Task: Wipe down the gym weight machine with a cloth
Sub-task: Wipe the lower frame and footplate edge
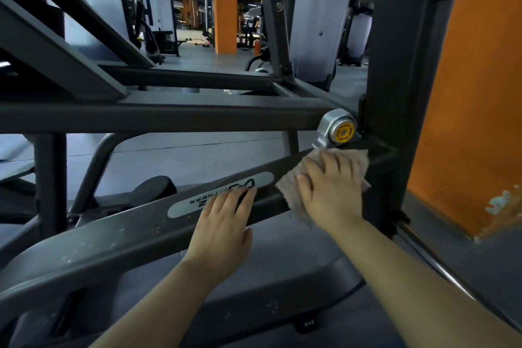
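Two bare forearms reach forward over a dark padded seat (282, 271) at the bottom of the view. The left hand (223, 223) lies flat on the sloping grey frame bar (113, 237) of the weight machine, fingers (240, 198) straight and close together, gripping nothing, their tips overlapping the edge of the oval silver logo plate (220, 193) set into that bar. Just to the right, the right hand (330, 192) presses a pinkish-beige cloth (291, 186) against the upper end of the same bar; its fingers (333, 164) are spread a little and laid flat on the fabric, pinning it down rather than bunching it. The cloth drapes over both edges of the bar, its far corner near the dark upright post (395, 93).

Just above the cloth sits a silver pivot housing with a yellow round cap (343, 131), where a horizontal bar (169, 118) meets the post. An orange wall (474, 121) stands behind the post to the right. Farther off, across the grey floor (197, 155), are an orange pillar (225, 3) and other gym machines (158, 22) in a dim hall.
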Motion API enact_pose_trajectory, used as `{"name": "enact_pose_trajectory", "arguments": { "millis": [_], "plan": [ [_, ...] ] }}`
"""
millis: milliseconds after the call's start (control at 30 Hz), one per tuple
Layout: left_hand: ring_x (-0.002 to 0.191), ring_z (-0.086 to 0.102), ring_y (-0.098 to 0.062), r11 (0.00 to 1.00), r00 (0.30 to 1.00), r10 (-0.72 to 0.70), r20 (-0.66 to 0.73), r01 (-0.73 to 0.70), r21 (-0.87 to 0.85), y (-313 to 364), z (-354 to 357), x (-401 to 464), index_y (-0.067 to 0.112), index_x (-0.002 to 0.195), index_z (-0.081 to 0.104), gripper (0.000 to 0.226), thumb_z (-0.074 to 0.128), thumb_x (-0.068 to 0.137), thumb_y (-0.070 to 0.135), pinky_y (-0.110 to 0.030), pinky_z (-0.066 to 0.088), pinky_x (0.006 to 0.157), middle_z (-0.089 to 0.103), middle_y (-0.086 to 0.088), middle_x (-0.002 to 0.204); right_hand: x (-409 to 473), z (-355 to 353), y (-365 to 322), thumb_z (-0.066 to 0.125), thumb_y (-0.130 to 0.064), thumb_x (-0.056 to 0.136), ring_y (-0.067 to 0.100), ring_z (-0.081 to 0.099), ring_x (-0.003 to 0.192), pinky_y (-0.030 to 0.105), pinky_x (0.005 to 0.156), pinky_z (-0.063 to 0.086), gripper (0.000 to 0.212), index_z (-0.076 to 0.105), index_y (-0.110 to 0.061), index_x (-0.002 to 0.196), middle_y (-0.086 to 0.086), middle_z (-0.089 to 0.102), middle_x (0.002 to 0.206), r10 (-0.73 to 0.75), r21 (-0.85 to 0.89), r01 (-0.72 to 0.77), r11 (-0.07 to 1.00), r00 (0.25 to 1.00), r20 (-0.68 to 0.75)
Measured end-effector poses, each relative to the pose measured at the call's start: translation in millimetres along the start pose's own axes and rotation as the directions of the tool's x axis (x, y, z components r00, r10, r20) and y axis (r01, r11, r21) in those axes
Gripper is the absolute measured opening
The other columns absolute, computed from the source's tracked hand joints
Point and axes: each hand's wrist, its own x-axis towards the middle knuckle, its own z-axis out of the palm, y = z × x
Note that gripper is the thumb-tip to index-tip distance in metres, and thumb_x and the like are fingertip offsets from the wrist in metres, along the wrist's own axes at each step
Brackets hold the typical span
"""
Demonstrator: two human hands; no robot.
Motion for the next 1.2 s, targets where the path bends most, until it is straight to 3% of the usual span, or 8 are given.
{"name": "enact_pose_trajectory", "arguments": {
  "millis": [100,233,333,433,633,800,967,1200],
  "plan": [
    [0.098,0.066,-0.026,0.999,0.999,-0.05,-0.001,0.05,-0.001,-16,-7,-10,0.007,0.12,0.06,0.068,0.082,0.057,0.022,-0.041,0.052,0.086,0.066,-0.007,0.111,-5,-4,-54,0.018,-0.048,0.091,0.032,0.046,0.119,0.048,0.102,0.031,0.053,0.056,-0.024,0.119,0.011,0.052,0.128,-0.146,0.02,0.145,0.989,0.988,0.057],
    [0.107,0.062,-0.026,0.983,0.976,-0.184,0.115,0.181,0.038,-46,-24,-37,0.006,0.125,0.056,0.062,0.043,0.07,0.03,-0.036,0.05,0.09,0.062,-0.007,0.119,-25,-9,-126,0.023,-0.05,0.095,0.035,0.038,0.131,0.05,0.107,0.028,0.051,0.045,-0.024,0.133,0.01,0.04,0.146,-0.413,0.108,0.401,0.91,0.901,0.135],
    [0.142,0.021,-0.024,0.961,0.907,-0.273,0.319,0.246,0.122,-72,-39,-64,0.012,0.15,0.014,0.072,0.047,0.089,0.033,-0.032,0.019,0.114,0.017,-0.006,0.154,-41,-12,-148,0.026,-0.052,0.098,0.036,0.021,0.141,0.052,0.115,0.015,0.057,0.024,-0.025,0.147,0.009,0.021,0.156,-0.552,0.12,0.539,0.834,0.812,0.188],
    [0.146,0.001,-0.022,0.948,0.824,-0.312,0.474,0.237,0.211,-100,-61,-80,0.018,0.151,-0.005,0.083,0.05,0.093,0.039,-0.033,0.01,0.116,-0.007,-0.004,0.158,-38,-16,-132,0.01,-0.055,0.093,0.031,0.016,0.144,0.051,0.116,0.01,0.063,0.013,-0.029,0.151,0.004,0.014,0.159,-0.557,0.073,0.555,0.828,0.804,0.206],
    [0.144,0.011,-0.022,0.926,0.773,-0.379,0.509,0.318,0.205,-156,-70,-118,0.023,0.151,0.004,0.081,0.055,0.09,0.039,-0.032,0.018,0.114,-0.002,-0.002,0.157,-30,-25,-145,0.005,-0.06,0.092,0.032,0.015,0.144,0.051,0.113,0.017,0.065,0.008,-0.032,0.15,0.003,0.01,0.16,-0.399,-0.022,0.426,0.904,0.863,0.31],
    [0.145,0.008,-0.022,0.877,0.678,-0.462,0.571,0.444,0.183,-174,-68,-146,0.027,0.151,0.0,0.084,0.055,0.09,0.043,-0.034,0.019,0.114,-0.002,0.0,0.157,-44,-18,-235,0.013,-0.062,0.095,0.036,0.017,0.141,0.055,0.11,0.018,0.064,0.015,-0.029,0.15,0.006,0.013,0.159,-0.601,0.127,0.591,0.796,0.749,0.281],
    [0.144,0.01,-0.017,0.827,0.674,-0.513,0.532,0.554,0.096,-181,-77,-164,0.024,0.152,0.002,0.084,0.056,0.09,0.043,-0.028,0.018,0.113,0.005,0.004,0.158,-63,-8,-291,0.029,-0.052,0.099,0.04,0.011,0.144,0.059,0.112,0.009,0.064,0.004,-0.027,0.152,0.008,0.006,0.16,-0.761,0.142,0.759,0.636,0.585,0.281],
    [0.142,0.015,-0.023,0.767,0.628,-0.599,0.497,0.627,0.133,-190,-64,-202,0.021,0.151,-0.004,0.088,0.057,0.09,0.039,-0.03,0.022,0.114,0.0,0.001,0.156,-47,-12,-235,0.024,-0.063,0.094,0.031,0.012,0.146,0.053,0.117,0.011,0.073,-0.004,-0.028,0.152,0.004,0.004,0.161,-0.723,0.097,0.732,0.674,0.629,0.286]
  ]
}}
